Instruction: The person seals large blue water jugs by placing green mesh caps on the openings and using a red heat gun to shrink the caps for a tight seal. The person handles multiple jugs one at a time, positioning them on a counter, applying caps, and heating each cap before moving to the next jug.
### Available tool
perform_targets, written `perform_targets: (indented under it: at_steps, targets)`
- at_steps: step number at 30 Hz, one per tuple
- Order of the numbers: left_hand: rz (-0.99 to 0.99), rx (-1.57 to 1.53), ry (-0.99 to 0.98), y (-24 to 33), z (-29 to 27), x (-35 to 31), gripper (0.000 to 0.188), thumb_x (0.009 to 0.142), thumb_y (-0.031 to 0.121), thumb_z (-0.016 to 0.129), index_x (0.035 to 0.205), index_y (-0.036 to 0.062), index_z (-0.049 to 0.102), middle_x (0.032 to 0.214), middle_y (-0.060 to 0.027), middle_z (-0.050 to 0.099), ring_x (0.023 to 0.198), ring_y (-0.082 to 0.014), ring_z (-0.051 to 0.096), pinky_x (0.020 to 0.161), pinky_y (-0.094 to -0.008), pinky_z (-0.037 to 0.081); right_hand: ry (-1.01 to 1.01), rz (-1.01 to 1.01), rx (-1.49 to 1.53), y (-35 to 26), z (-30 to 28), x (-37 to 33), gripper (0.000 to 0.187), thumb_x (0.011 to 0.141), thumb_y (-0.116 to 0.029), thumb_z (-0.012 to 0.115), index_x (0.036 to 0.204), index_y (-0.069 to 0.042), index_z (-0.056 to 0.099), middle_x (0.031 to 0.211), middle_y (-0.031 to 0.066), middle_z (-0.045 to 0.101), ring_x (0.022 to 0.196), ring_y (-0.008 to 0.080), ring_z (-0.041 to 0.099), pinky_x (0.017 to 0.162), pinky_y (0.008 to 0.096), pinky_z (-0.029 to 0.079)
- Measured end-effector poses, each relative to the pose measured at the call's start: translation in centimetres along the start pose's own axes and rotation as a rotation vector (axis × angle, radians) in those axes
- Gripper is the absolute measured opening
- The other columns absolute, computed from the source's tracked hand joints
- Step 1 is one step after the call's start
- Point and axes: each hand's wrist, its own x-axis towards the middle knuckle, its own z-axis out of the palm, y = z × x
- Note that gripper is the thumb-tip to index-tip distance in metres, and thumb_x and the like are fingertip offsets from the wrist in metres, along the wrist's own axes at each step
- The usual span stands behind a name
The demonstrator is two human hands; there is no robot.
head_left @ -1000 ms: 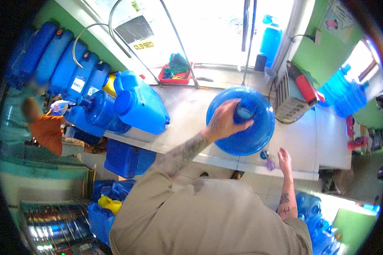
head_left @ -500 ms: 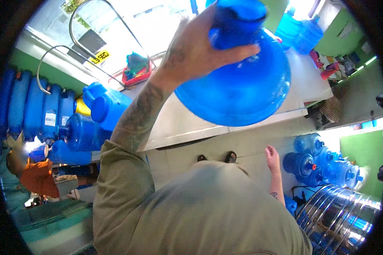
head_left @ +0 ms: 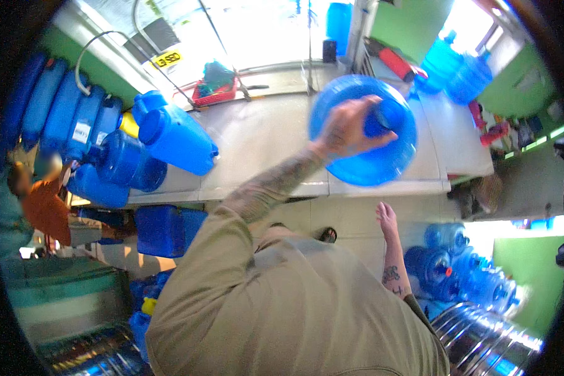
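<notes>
My left hand is wrapped round the neck of a large, round blue water jug. The jug is upright, seen from above, over the pale counter near its front edge. I cannot tell whether its base rests on the surface. A dark blue cap or collar shows at its top, between my thumb and fingers. My right hand hangs low by my right side, fingers loosely stretched, with nothing in it and touching nothing.
Blue containers lie at the counter's left, beyond them a red basket. Two jugs stand at its right end. More jugs are stacked on the floor at right, near a metal rack. A person in orange is at far left.
The jug has gone down and away from me, toward the counter, with my left hand still on its neck. My view has shifted; my right hand stays low and unoccupied.
</notes>
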Motion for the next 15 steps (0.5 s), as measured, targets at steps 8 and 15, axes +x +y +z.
perform_targets:
  at_steps: [8,15]
  targets:
    - [-0.576,-0.817,0.524,-13.9,-4.8,-3.8,0.036,0.090,0.030,0.075,0.113,0.0049,0.063,0.095,-0.0088,0.069,0.085,-0.0154,0.066,0.075,-0.0339,0.054,0.285,-0.366,0.188,-15.5,-11.2,-8.7,0.074,0.104,-0.059,0.034,0.145,0.002,0.043,0.144,0.0169,0.051,0.131,0.0308,0.049,0.113,0.0471,0.036]
    - [-1.016,-1.396,0.511,-38.0,1.7,-28.4,0.052,0.098,0.039,0.063,0.142,0.0133,0.051,0.131,-0.0127,0.056,0.108,-0.0290,0.060,0.095,-0.0374,0.050,0.357,-0.663,-0.700,-35.0,9.5,-13.2,0.055,0.098,-0.038,0.062,0.136,0.002,0.057,0.130,0.0208,0.063,0.121,0.0286,0.058,0.105,0.0424,0.043]
